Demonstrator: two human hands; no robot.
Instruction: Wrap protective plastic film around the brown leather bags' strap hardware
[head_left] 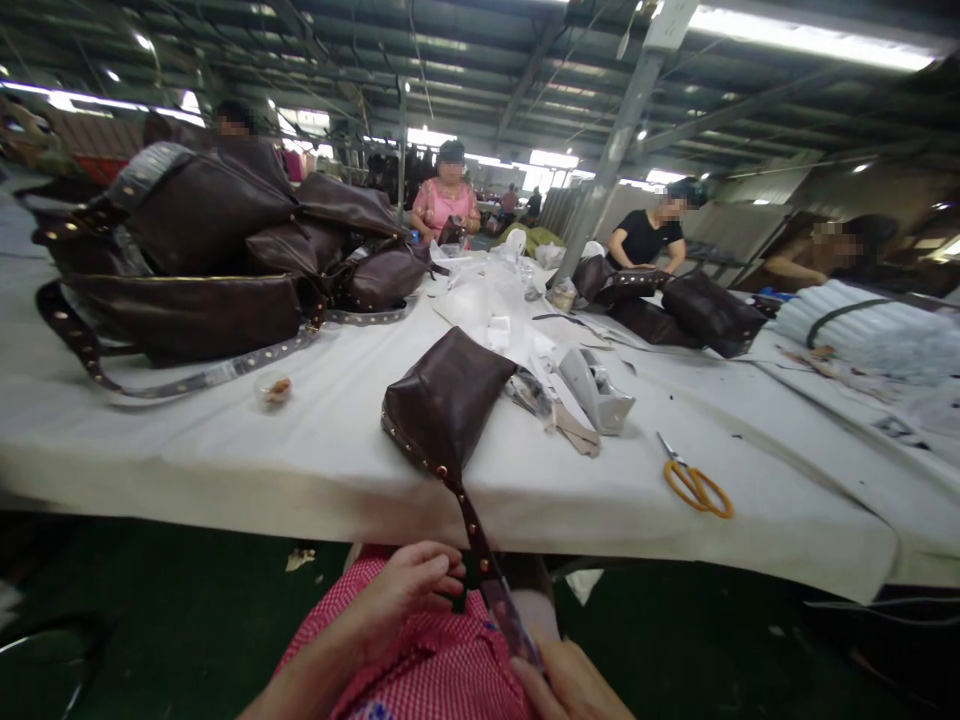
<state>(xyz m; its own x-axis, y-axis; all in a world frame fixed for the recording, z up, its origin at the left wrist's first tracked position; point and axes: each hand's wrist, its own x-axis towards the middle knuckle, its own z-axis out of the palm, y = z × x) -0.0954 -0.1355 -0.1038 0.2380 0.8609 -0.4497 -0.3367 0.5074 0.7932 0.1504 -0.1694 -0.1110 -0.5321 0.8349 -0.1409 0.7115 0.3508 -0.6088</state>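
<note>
A dark brown leather handbag point(450, 395) lies at the table's front edge, directly ahead of me. Its studded strap point(480, 550) hangs over the edge toward my lap, and the lower part looks wrapped in clear film. My right hand point(566, 680) is closed around that wrapped end of the strap, low in the view. To the left of the strap, my left hand point(424, 580) hovers above the checked red apron point(405, 650), its fingers loosely curled and apart, holding nothing.
A heap of brown handbags point(202, 220) fills the left of the white-covered table point(225, 460). Orange-handled scissors point(694, 485) lie at right, near a grey tape dispenser point(596, 390). More bags point(712, 310) and a bundle of white rolls point(862, 325) stand farther right. Several people work around the table.
</note>
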